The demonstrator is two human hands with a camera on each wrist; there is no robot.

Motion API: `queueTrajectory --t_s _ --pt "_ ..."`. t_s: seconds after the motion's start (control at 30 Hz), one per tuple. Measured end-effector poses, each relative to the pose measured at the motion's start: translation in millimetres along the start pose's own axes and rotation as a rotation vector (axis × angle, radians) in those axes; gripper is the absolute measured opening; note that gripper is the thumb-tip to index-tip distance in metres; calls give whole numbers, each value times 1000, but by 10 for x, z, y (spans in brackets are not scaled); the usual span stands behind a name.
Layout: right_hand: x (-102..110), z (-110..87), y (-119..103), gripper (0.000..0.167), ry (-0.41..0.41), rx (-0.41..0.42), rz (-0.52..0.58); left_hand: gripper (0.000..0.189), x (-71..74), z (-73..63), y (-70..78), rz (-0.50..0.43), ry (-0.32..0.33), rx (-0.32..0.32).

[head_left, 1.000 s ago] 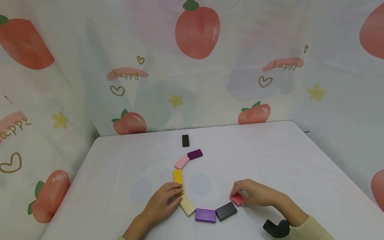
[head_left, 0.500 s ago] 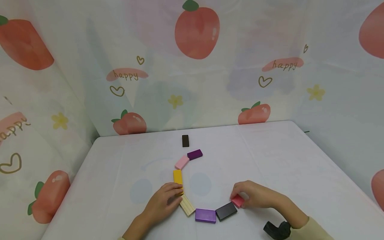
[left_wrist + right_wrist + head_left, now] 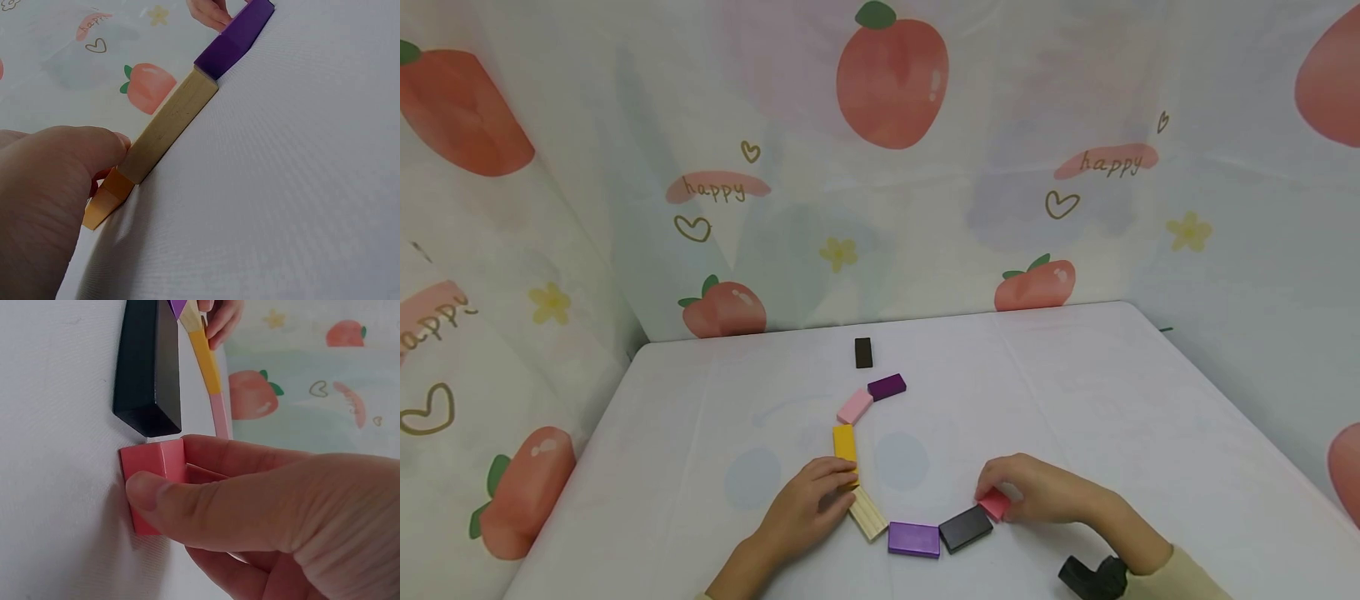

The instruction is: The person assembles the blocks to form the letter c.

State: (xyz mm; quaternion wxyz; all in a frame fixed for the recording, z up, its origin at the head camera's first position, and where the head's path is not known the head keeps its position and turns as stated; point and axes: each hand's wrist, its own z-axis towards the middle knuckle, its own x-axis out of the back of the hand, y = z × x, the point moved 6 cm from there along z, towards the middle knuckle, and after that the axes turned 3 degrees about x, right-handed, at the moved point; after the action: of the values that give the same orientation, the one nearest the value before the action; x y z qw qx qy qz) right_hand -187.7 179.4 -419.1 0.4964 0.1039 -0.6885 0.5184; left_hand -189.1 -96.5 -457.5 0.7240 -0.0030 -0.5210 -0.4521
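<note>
A curved row of flat rectangular blocks lies on the white-covered table. My right hand [image 3: 1037, 487] pinches a red block [image 3: 147, 456] between thumb and fingers, at the right end of the row. It sits close against the corner of a black block [image 3: 966, 529]; its far part is hidden by my fingers. My left hand [image 3: 808, 504] rests by the joint of the yellow block [image 3: 845, 442] and the plain wooden block [image 3: 868, 514]. The fingers lie over the yellow one, while the thumb touches near the wooden block's end. Between wooden and black sits a purple block [image 3: 913, 540].
Farther back, a light pink block [image 3: 855, 407] and a dark purple block [image 3: 887, 387] continue the row. A dark brown block [image 3: 863, 352] lies apart near the table's [image 3: 700, 400] back edge. A black device [image 3: 1093, 577] is at the right wrist. Printed cloth hangs behind.
My right hand has shifted very slightly toward the near edge, with the red block still held against the black one. The left hand and the other blocks stay as they were.
</note>
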Motion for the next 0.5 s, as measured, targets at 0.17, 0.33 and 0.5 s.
queueTrajectory --t_s 0.17,0.33,0.5 --pt "-15 -13 -5 33 6 10 -6 23 -1 -3 7 0 5 -9" --pt "-27 -19 1 31 -3 -11 7 23 -9 -9 -6 9 -1 4" --pt "-22 -18 3 31 -5 -9 -5 24 -18 -5 -24 16 -14 28"
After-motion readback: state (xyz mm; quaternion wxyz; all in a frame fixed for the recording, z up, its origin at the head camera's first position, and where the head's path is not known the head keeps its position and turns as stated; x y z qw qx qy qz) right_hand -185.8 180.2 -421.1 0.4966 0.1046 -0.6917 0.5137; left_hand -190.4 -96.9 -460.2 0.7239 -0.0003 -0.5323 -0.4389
